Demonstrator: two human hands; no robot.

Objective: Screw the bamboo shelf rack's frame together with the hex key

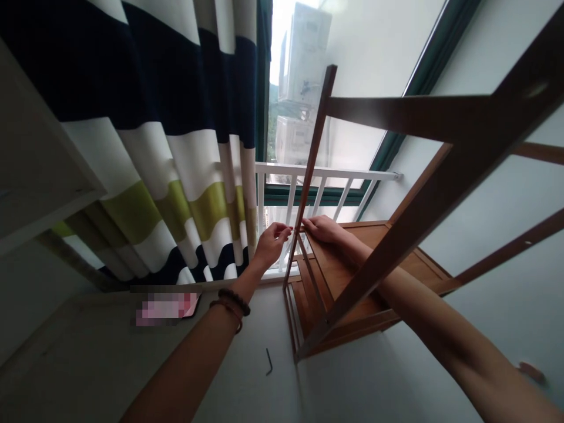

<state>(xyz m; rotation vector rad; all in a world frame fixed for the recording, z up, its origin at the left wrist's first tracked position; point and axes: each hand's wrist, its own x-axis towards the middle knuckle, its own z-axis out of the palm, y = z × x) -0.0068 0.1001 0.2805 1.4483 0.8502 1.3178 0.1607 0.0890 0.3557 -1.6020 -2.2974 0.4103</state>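
Note:
A brown wooden shelf rack stands tilted in my view, with slim posts, crossbars and flat shelf boards. At its far left post, my left hand pinches something small and thin against the wood; I cannot make out what it is. My right hand reaches through the frame. It grips the edge of a shelf board just right of the same post, with its fingertips partly hidden. A dark hex key lies on the pale surface below my left hand.
A striped curtain hangs at the left. Behind the rack are a white railing and a window with a green frame. A blurred pink item lies at lower left. A white wall borders the rack's right side.

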